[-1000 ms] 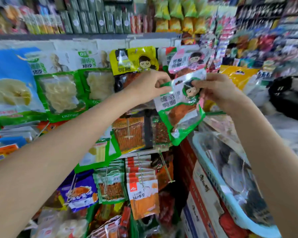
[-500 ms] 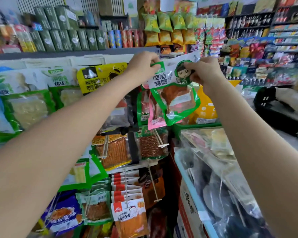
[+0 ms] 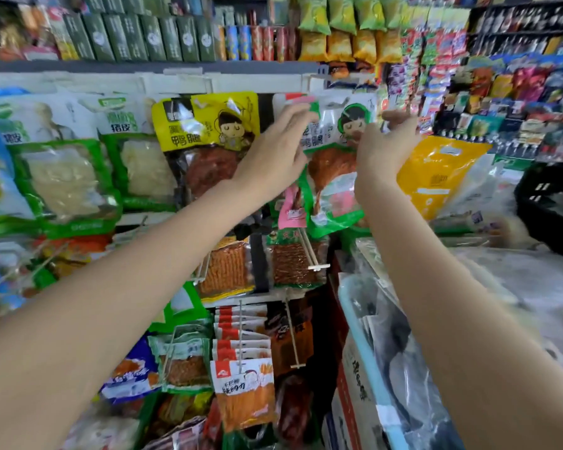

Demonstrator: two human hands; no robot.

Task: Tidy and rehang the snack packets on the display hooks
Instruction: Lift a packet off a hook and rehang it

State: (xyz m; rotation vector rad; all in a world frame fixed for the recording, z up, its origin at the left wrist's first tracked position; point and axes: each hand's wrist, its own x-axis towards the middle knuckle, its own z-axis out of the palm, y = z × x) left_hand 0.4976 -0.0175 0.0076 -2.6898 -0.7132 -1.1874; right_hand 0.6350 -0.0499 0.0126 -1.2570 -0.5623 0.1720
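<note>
A green-edged duck-leg snack packet (image 3: pixel 335 177) hangs at the top of the display rack, in front of a pink packet (image 3: pixel 291 206). My left hand (image 3: pixel 277 151) reaches up with straight fingers that touch the green packet's top left corner. My right hand (image 3: pixel 384 151) is at the packet's right side and covers part of its edge. Its fingers are loosely curled just right of the top corner and show no grip on it. A yellow duck-leg packet (image 3: pixel 208 125) hangs to the left.
Green-and-white packets (image 3: pixel 65 177) hang further left, and orange strip snacks (image 3: pixel 228 271) and red-white packets (image 3: pixel 241 384) hang below on long wire hooks (image 3: pixel 309 254). A light blue basket (image 3: pixel 358 336) of bagged goods stands at the right, with a yellow bag (image 3: pixel 436 170) and a black crate (image 3: pixel 546 206) beyond it.
Both hands lifted the green packet up to the top row. The pinch on its upper corners has loosened and the fingers have opened away from it.
</note>
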